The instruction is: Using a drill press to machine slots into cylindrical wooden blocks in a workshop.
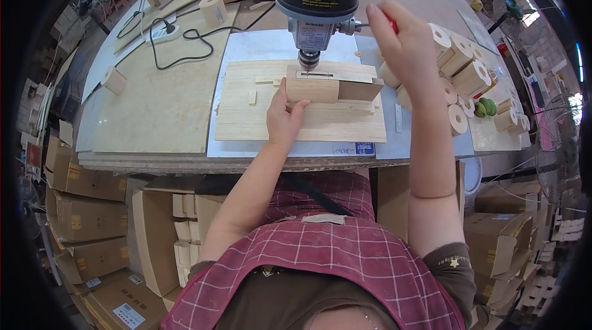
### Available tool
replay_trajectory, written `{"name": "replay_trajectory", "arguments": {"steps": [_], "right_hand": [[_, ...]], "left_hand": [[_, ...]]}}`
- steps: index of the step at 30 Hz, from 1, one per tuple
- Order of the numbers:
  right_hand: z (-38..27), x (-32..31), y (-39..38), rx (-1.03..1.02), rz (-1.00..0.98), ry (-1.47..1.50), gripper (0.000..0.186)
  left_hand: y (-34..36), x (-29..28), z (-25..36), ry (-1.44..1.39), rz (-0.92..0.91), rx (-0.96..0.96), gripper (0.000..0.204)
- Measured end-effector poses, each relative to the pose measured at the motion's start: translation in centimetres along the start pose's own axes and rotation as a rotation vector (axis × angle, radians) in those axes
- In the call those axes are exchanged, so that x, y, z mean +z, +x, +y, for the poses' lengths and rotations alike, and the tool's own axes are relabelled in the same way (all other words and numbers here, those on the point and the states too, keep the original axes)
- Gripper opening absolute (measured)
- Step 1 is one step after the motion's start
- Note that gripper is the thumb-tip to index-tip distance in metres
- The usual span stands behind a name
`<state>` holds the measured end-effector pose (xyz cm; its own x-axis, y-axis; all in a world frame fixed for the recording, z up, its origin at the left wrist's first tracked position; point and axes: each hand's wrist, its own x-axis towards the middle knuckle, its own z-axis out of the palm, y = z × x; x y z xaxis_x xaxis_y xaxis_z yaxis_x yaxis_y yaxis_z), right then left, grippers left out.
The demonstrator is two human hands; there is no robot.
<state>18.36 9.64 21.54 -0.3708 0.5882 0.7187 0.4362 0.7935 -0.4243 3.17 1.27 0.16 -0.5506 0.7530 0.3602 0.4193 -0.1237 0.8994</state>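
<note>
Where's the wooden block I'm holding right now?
In the head view, the wooden block sits just above centre, under the drill chuck and over the wooden board, with the left hand at its left end.

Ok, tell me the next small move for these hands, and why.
Probably a gentle pull on the drill lever with the right hand, while the left hand steadies the wooden block. The right hand grips the lever, the left holds the block, and the drill chuck appears right above the block's slotted face.
</note>
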Motion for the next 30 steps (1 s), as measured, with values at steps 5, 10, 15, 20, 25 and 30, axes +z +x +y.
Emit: {"name": "replay_trajectory", "arguments": {"steps": [5,10,15,20,25,30], "right_hand": [[-0.1,1.6,-4.6,0.008,0.054,0.116,0.014],[0.6,4.2,-7.4,-0.076,0.260,0.157,0.005],[2.3,6.5,-9.2,-0.150,0.340,0.177,0.004],[4.4,8.7,-10.7,-0.159,0.343,0.152,0.010],[5.4,9.7,-11.3,-0.156,0.341,0.102,0.012],[4.9,8.9,-11.2,-0.122,0.314,0.101,0.012]], "left_hand": [[0.0,0.2,0.0,0.053,-0.003,0.032,0.067],[-0.1,0.1,0.4,0.047,-0.002,0.026,0.067],[-0.1,0.2,0.0,0.027,0.016,0.052,0.067],[0.0,0.2,-0.1,-0.007,0.002,0.028,0.068],[-0.1,0.2,-0.1,0.004,0.005,0.042,0.068],[0.0,0.2,0.3,0.007,-0.001,0.034,0.068]]}}
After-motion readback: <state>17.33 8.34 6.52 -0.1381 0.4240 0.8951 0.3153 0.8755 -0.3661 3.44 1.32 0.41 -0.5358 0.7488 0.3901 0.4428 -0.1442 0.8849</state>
